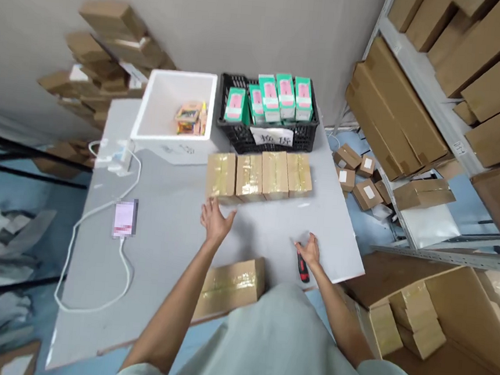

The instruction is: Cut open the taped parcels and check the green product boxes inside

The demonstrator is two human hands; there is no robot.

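Head view, the only one taken: the person stood at a grey table (166, 244) with both arms stretched forward. The left hand (215, 219) lay open, fingers spread and holding nothing, just short of the leftmost box in a row of four taped cartons (260, 175); whether a fingertip touched that box could not be told. The right hand (311, 250) rested on the far end of a red-and-black utility knife (303, 270), which lay flat near the table's right edge with its handle pointing back at the person. Whether the fingers had closed round it could not be told. In my judgement the work stood at the handling of sealed cartons with the knife, and no cut had begun, the tape on all four appearing whole. A firm hold on the handle would be needed first. Behind the row stood a black crate (237, 134) of green boxes (270, 97) and a white bin (151, 120). A fifth taped carton (230, 285) sat nearest the person, between the arms.
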